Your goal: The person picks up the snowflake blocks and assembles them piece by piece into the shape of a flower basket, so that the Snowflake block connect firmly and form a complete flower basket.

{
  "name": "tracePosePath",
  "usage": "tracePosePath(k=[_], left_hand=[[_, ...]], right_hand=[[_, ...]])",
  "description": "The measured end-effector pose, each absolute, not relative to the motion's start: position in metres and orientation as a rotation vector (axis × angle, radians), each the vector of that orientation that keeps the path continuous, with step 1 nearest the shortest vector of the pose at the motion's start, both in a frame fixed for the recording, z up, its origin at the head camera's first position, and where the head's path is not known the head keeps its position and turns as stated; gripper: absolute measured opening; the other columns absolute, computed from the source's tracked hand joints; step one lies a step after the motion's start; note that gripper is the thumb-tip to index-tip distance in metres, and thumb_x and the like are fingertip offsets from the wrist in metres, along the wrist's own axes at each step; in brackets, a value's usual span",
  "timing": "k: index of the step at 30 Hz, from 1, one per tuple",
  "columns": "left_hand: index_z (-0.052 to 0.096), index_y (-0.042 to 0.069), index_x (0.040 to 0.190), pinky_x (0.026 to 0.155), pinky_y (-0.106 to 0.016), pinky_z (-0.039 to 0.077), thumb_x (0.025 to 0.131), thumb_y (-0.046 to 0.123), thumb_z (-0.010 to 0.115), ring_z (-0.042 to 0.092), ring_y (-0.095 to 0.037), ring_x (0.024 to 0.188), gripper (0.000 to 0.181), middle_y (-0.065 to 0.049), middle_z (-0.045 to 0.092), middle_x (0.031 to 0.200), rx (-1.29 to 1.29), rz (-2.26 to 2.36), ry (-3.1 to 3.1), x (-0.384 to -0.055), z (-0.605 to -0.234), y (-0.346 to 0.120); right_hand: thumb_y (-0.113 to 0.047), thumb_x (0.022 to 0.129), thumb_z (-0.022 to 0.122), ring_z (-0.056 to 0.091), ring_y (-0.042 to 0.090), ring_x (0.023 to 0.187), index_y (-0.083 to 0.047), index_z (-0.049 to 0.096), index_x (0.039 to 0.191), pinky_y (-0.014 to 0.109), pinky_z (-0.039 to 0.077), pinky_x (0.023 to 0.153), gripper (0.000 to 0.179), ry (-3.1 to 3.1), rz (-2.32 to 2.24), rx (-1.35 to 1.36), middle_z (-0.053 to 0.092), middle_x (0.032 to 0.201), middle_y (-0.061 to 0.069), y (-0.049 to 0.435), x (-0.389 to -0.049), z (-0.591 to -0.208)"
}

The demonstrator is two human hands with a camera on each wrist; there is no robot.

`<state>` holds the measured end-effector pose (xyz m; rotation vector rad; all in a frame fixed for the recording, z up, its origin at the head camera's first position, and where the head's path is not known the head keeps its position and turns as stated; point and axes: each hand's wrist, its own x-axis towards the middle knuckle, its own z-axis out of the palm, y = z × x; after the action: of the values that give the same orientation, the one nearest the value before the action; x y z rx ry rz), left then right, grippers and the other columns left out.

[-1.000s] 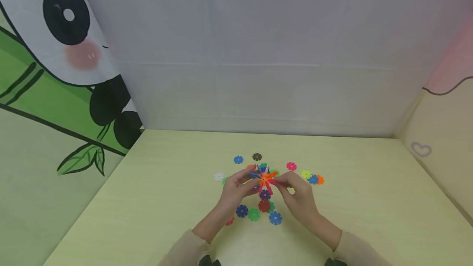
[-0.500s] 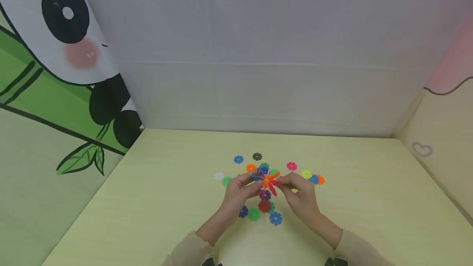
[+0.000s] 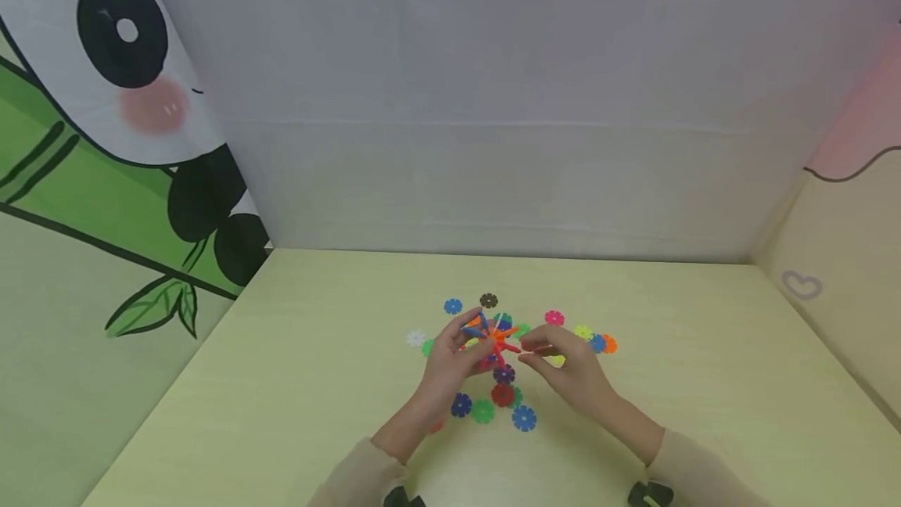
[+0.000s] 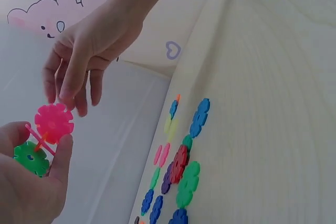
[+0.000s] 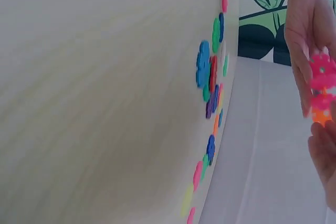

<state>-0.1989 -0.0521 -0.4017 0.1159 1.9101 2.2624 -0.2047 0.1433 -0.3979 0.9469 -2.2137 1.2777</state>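
Observation:
Above the table my left hand [image 3: 450,362] holds a star-shaped cluster of interlocked plastic snowflake discs [image 3: 498,339], coloured orange, pink, blue and white. In the left wrist view its fingers grip the cluster, where a pink disc [image 4: 54,123] stands uppermost and a green disc [image 4: 32,157] shows lower down. My right hand [image 3: 573,370] hovers just to the right of the cluster. Its bent fingertips are slightly apart from the pink disc, with nothing visible between them. Part of the cluster is hidden behind the left fingers.
Loose snowflake discs lie under and around the hands, among them a red one [image 3: 503,395], a light green one [image 3: 482,411] and a blue one [image 3: 524,418]. A yellow disc [image 3: 583,332] lies to the right. A pale wall [image 3: 450,139] rises behind the table [image 3: 281,382].
My right fingers have let go of the pink disc on the cluster and drawn slightly away. My left hand has turned the cluster and shifted it a little to the left.

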Motion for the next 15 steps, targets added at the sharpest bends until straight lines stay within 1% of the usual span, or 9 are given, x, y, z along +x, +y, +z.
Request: tracePosePath(k=[3, 5, 8, 10, 12, 15], left_hand=[[0.040, 0.014, 0.135, 0.080, -0.038, 0.051, 0.085, 0.016, 0.063, 0.062, -0.023, 0.095, 0.055, -0.014, 0.053, 0.121, 0.096, 2.252, 1.946, -0.199, -0.400, -0.057], [0.041, 0.013, 0.135, 0.081, -0.038, 0.051, 0.085, 0.014, 0.063, 0.062, -0.021, 0.092, 0.054, -0.013, 0.053, 0.120, 0.086, 2.241, 1.962, -0.198, -0.398, -0.059], [0.041, 0.011, 0.135, 0.082, -0.037, 0.051, 0.085, 0.013, 0.061, 0.061, -0.016, 0.089, 0.053, -0.013, 0.054, 0.119, 0.077, 2.240, 1.948, -0.197, -0.397, -0.062], [0.040, 0.009, 0.134, 0.082, -0.035, 0.051, 0.085, 0.013, 0.062, 0.062, -0.014, 0.086, 0.054, -0.014, 0.055, 0.117, 0.057, 2.244, 1.923, -0.197, -0.397, -0.062], [0.040, 0.007, 0.134, 0.080, -0.035, 0.051, 0.085, 0.013, 0.063, 0.062, -0.014, 0.085, 0.055, -0.013, 0.057, 0.115, 0.044, 2.252, 1.894, -0.196, -0.397, -0.063], [0.041, 0.007, 0.133, 0.079, -0.034, 0.052, 0.084, 0.015, 0.064, 0.063, -0.014, 0.083, 0.055, -0.012, 0.060, 0.112, 0.032, 2.252, 1.882, -0.196, -0.399, -0.063]], right_hand=[[0.002, 0.071, 0.073, 0.064, 0.018, 0.079, -0.003, 0.062, 0.098, 0.027, 0.054, 0.064, 0.029, -2.418, 1.234, 0.802, 0.066, 0.088, 0.007, 0.168, -0.217, -0.399], [-0.002, 0.075, 0.071, 0.063, 0.020, 0.082, -0.001, 0.062, 0.102, 0.027, 0.054, 0.066, 0.029, -2.571, 1.187, 0.695, 0.065, 0.093, 0.010, 0.188, -0.229, -0.401], [-0.005, 0.077, 0.069, 0.060, 0.026, 0.085, 0.003, 0.061, 0.105, 0.032, 0.053, 0.068, 0.031, -2.751, 1.098, 0.581, 0.063, 0.098, 0.016, 0.220, -0.249, -0.409], [-0.006, 0.078, 0.069, 0.059, 0.028, 0.084, 0.006, 0.060, 0.106, 0.035, 0.051, 0.068, 0.032, -2.855, 1.049, 0.532, 0.061, 0.098, 0.018, 0.238, -0.259, -0.416], [-0.006, 0.077, 0.069, 0.058, 0.028, 0.083, 0.007, 0.061, 0.105, 0.036, 0.050, 0.068, 0.032, -2.939, 1.020, 0.498, 0.061, 0.095, 0.018, 0.252, -0.266, -0.423], [-0.013, 0.076, 0.072, 0.056, 0.028, 0.082, 0.006, 0.062, 0.103, 0.038, 0.049, 0.071, 0.035, -3.019, 1.048, 0.468, 0.060, 0.092, 0.015, 0.263, -0.271, -0.430]])
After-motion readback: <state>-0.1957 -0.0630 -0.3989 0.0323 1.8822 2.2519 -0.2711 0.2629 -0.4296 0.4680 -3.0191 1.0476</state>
